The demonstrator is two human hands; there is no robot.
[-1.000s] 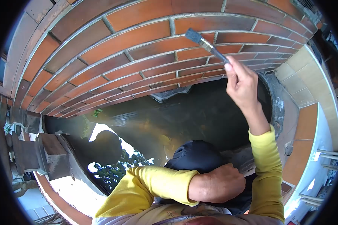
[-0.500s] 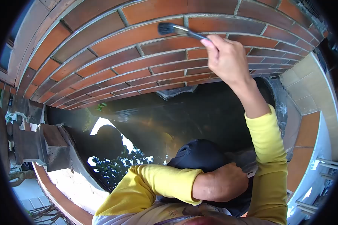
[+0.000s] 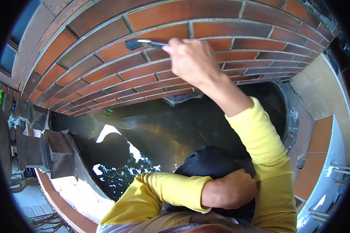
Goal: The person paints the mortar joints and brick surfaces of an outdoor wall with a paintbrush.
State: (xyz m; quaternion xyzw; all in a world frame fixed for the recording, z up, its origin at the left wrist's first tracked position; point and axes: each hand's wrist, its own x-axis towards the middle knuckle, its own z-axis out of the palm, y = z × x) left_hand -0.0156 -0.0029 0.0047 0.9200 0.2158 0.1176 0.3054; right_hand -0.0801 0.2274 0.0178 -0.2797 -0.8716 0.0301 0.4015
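My right hand (image 3: 194, 62) is closed around the handle of a paintbrush (image 3: 146, 43), held up against the brick wall (image 3: 229, 29). The brush's dark bristles point left and overlap an orange brick and the grey joint below it. Lower down, my left hand (image 3: 233, 189) is curled into a fist beside my right sleeve, close over my dark-clad knee (image 3: 208, 161). Its inner side is turned away, so I cannot tell whether anything is inside.
A pond of dark water (image 3: 175, 124) lies between me and the wall's foot, with a grey stone (image 3: 181, 99) at its far edge. A stone post (image 3: 58, 153) stands left. A tiled ledge (image 3: 321, 134) borders the right side.
My right hand has moved the paintbrush left and slightly down along the brick wall. My left fist has stayed in place.
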